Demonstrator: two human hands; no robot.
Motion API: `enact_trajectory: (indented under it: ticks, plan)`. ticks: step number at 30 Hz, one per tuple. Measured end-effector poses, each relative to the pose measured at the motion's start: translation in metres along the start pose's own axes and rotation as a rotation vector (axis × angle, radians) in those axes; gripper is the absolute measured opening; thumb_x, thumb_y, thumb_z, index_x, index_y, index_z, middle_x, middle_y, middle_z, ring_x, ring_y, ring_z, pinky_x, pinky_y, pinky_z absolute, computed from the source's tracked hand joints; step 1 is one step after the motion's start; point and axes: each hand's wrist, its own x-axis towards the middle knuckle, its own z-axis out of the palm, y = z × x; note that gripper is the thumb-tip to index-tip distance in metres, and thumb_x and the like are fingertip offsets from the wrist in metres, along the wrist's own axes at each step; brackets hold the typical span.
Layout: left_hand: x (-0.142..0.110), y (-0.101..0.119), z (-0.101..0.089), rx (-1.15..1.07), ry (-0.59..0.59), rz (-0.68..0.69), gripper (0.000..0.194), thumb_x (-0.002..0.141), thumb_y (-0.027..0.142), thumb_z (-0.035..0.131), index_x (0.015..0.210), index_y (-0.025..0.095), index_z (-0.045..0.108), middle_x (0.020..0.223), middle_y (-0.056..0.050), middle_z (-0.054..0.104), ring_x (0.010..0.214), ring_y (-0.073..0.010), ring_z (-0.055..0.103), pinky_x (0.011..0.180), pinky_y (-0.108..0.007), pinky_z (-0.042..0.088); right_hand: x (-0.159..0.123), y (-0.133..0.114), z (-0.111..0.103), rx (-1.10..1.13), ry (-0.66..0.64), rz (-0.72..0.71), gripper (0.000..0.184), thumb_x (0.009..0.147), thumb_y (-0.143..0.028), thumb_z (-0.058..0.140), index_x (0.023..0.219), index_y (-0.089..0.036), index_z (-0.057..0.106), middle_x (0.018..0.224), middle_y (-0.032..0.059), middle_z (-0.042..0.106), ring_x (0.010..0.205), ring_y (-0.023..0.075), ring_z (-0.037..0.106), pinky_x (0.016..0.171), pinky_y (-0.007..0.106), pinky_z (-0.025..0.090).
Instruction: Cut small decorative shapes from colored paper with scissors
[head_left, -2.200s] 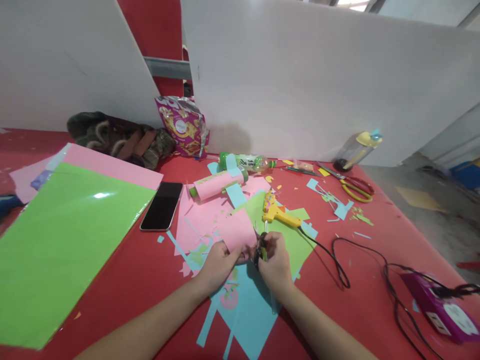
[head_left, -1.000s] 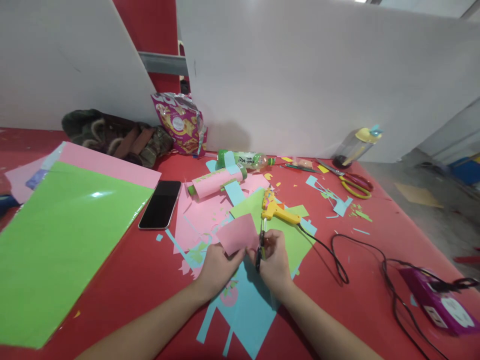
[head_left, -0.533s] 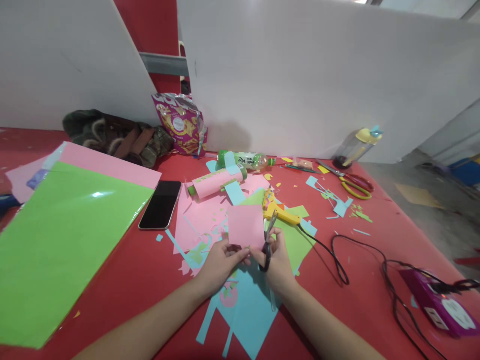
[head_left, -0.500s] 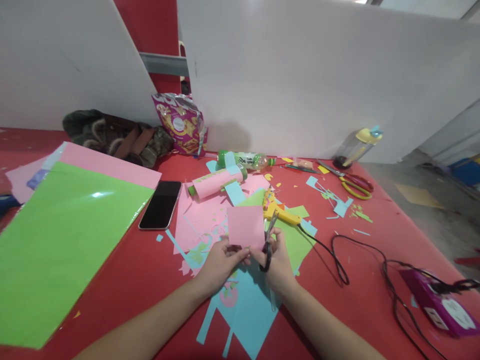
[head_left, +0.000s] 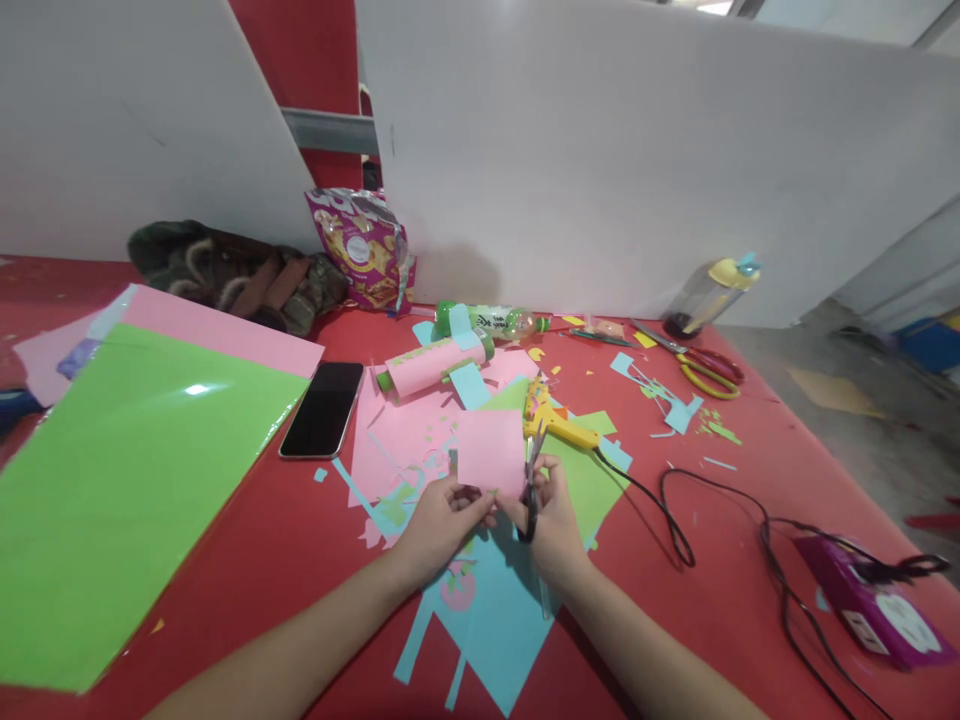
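Observation:
A square of pink paper (head_left: 490,450) stands up between my hands, slightly bowed. My left hand (head_left: 448,515) pinches its lower edge, fingers behind and thumb in front. My right hand (head_left: 553,520) holds small black-handled scissors (head_left: 531,500), blades pointing up beside the paper's right edge; its thumb also presses on the paper's bottom edge, near my left thumb. Below lies blue paper (head_left: 502,615) with cut strips. Just beyond the hands rest a yellow glue gun (head_left: 566,428) and a pink-wrapped roll (head_left: 431,368).
A phone (head_left: 322,410) and green sheets (head_left: 150,480) lie to the left. At the back are a snack bag (head_left: 360,245), a green-capped bottle (head_left: 491,322) and a yellow-lidded cup (head_left: 709,297). Larger scissors (head_left: 705,365), a black cord (head_left: 765,520) and a purple power strip (head_left: 874,605) occupy the right.
The pink paper's upper part has bent into more of a curve. Both hands keep their hold and have barely shifted; the camera view has moved slightly.

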Motion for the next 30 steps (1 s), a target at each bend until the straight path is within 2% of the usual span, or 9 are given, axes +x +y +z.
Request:
enact_trajectory:
  ticks: [5,9,14,21,26,30]
  plan:
    - [0.003,0.007,-0.006,0.022,0.092,0.039,0.018,0.063,0.029,0.060,0.061,0.011,0.056,0.050,-0.001,0.058,0.051,-0.0127,0.057,0.051,-0.022,0.043,0.000,0.002,-0.003,0.031,-0.018,0.067,0.035,0.062,-0.028,0.064,0.075,-0.025,0.032,0.061,-0.0080,0.050,0.051,0.0106,0.052,0.050,0.023,0.043]
    - [0.008,0.017,-0.014,0.013,0.191,0.095,0.021,0.063,0.032,0.060,0.064,0.011,0.057,0.054,-0.001,0.059,0.055,-0.0128,0.057,0.053,-0.022,0.043,-0.002,0.004,-0.003,0.103,-0.103,0.092,0.031,0.064,-0.038,0.062,0.074,-0.024,0.036,0.065,-0.0050,0.050,0.052,0.0112,0.052,0.053,0.026,0.043]
    - [0.016,0.035,-0.021,-0.027,0.305,0.181,0.023,0.064,0.034,0.059,0.067,0.011,0.058,0.058,0.000,0.058,0.054,-0.0099,0.053,0.051,-0.020,0.042,-0.004,0.006,0.001,0.097,-0.176,0.081,0.028,0.066,-0.039,0.061,0.073,-0.023,0.039,0.065,-0.0041,0.049,0.054,0.0106,0.051,0.053,0.024,0.042]
    - [0.028,0.055,-0.014,-0.091,0.356,0.171,0.024,0.065,0.035,0.058,0.065,0.011,0.053,0.057,0.001,0.053,0.045,-0.0066,0.047,0.039,-0.016,0.036,-0.004,0.005,0.014,0.079,-0.230,0.151,0.034,0.061,-0.045,0.063,0.072,-0.023,0.041,0.066,-0.0053,0.047,0.054,0.0086,0.048,0.055,0.023,0.041]
    - [0.030,0.059,-0.010,-0.019,0.349,0.218,0.022,0.065,0.033,0.057,0.062,0.011,0.054,0.059,0.000,0.055,0.052,-0.0075,0.048,0.041,-0.015,0.035,0.001,0.011,0.021,0.089,-0.206,0.079,0.036,0.061,-0.048,0.062,0.074,-0.023,0.040,0.068,-0.0058,0.045,0.055,0.0081,0.046,0.053,0.023,0.040]
    - [0.030,0.057,-0.009,-0.026,0.336,0.165,0.021,0.065,0.032,0.056,0.062,0.011,0.053,0.057,0.001,0.052,0.046,-0.0066,0.044,0.035,-0.015,0.031,0.003,0.015,0.021,0.043,-0.182,0.027,0.035,0.062,-0.049,0.061,0.074,-0.023,0.041,0.069,-0.0054,0.045,0.057,0.0077,0.045,0.055,0.022,0.038]
